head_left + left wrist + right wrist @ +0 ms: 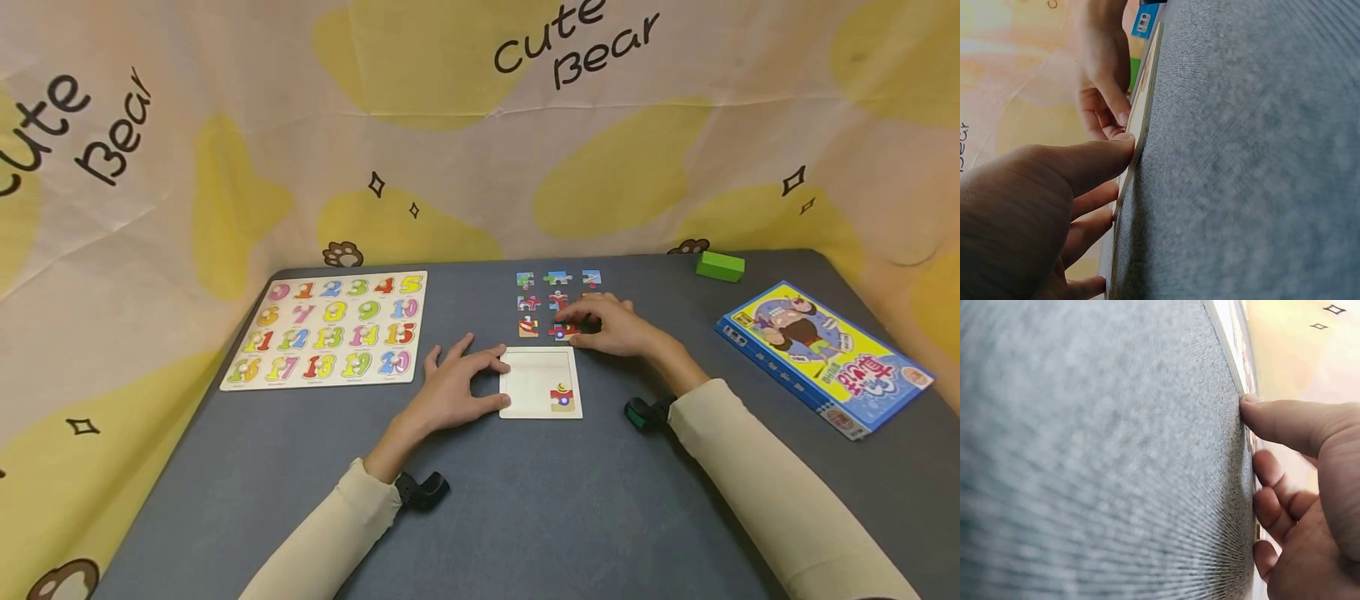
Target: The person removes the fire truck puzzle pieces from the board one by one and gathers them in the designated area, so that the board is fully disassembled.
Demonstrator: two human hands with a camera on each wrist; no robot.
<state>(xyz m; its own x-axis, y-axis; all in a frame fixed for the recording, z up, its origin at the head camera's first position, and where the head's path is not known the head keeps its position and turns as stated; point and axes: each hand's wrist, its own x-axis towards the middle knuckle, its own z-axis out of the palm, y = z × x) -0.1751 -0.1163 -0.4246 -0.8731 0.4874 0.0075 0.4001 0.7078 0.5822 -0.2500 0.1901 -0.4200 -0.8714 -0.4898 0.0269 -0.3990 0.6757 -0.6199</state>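
Observation:
In the head view, a square white puzzle tray (pixel 536 371) lies flat at the table's middle, with a small red, yellow and blue jigsaw piece (pixel 562 398) in its lower right corner. My left hand (pixel 450 390) has thumb and fingers spread against the tray's left edge; the left wrist view shows its thumb (pixel 1107 159) touching that edge. Beyond the tray lie jigsaw pieces (pixel 528 327) in rows. My right hand (pixel 613 327) is over the near right of these rows, thumb and fingertips down beside a red and blue piece (pixel 561 332), partly covering others. Its fingertips stand apart.
A number board (pixel 348 312) with colourful numerals 0 to 20 lies at the left. On the right is a blue and yellow box (pixel 825 358). Near the back edge sits a green block (pixel 721 267). A patterned curtain (pixel 450 167) hangs behind the grey table (pixel 525 517).

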